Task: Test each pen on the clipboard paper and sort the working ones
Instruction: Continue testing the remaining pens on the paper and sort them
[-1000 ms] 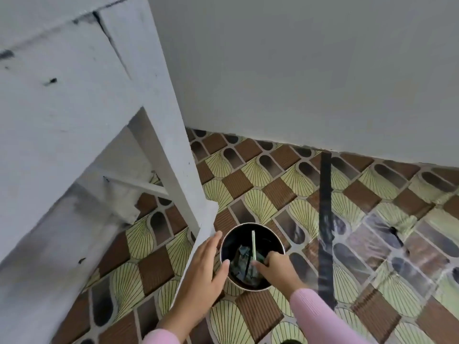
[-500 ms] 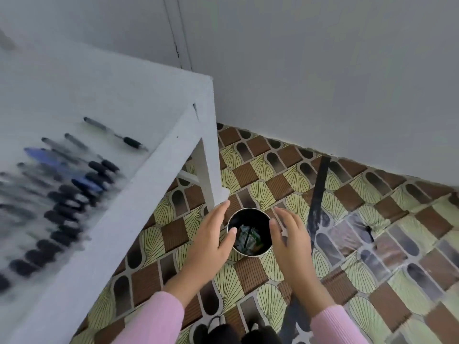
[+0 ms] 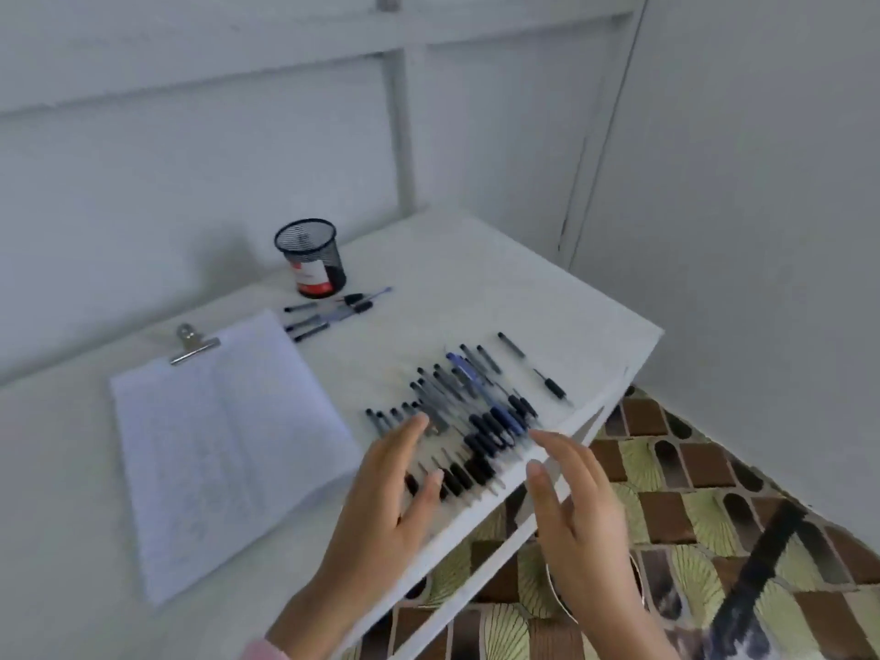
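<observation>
1. Light in here is soft, cool and fairly bright. There's no harsh glare anywhere on the white table point(image 3: 476, 288).
2. Shadows are faint. A grey smudge sits on the wall point(image 3: 143, 183) left of the mesh pen cup point(image 3: 312, 257), far beyond both hands, and it's dimmer under the table edge below the right hand point(image 3: 578, 516).
3. Everything's smeared with motion blur. The pens point(image 3: 466, 421) just past the left hand point(image 3: 390, 497) run into dark streaks.
4. The clipboard paper point(image 3: 224, 445), left of that hand, is too soft to read.
5. Wide-angle warp: the wall lines bow, and the tiled floor point(image 3: 690, 493) right of the right hand stretches toward the corner.
</observation>
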